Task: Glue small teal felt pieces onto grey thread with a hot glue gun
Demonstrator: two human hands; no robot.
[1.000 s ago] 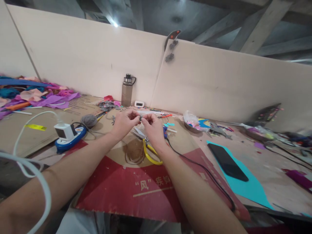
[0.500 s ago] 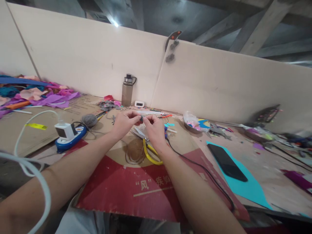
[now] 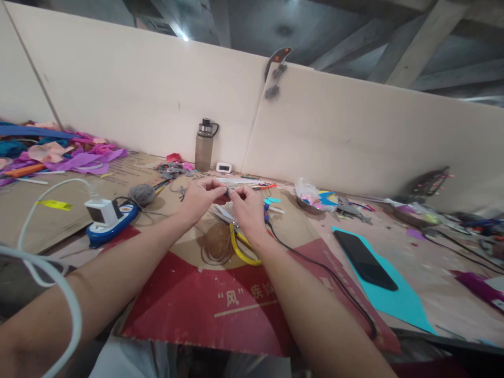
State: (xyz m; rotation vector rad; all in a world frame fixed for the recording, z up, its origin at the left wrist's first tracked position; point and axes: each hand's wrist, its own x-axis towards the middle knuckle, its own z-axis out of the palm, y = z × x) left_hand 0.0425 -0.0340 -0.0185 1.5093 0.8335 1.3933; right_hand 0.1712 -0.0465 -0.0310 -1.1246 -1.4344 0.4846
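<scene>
My left hand [image 3: 203,197] and my right hand [image 3: 249,209] meet over the cardboard, thumbs and fingers pinched together. Between their fingertips is a small dark piece [image 3: 227,192], too small for me to name. Below my right hand lie scissors with yellow handles [image 3: 241,251], their blades partly hidden behind that hand. A brown ball of cord [image 3: 217,243] rests just left of the handles. The red and tan cardboard sheet [image 3: 185,307] spreads under both forearms.
A blue power strip [image 3: 111,229] with a white charger and looping cable stands left, near a grey yarn ball [image 3: 142,194]. A bottle [image 3: 204,147] stands against the partition. To the right are a phone [image 3: 364,260] on turquoise sheet and a bowl [image 3: 311,206] of scraps.
Both hands keep their pinch at nearly the same spot, with only slight finger movement. The whole view has shifted a little.
</scene>
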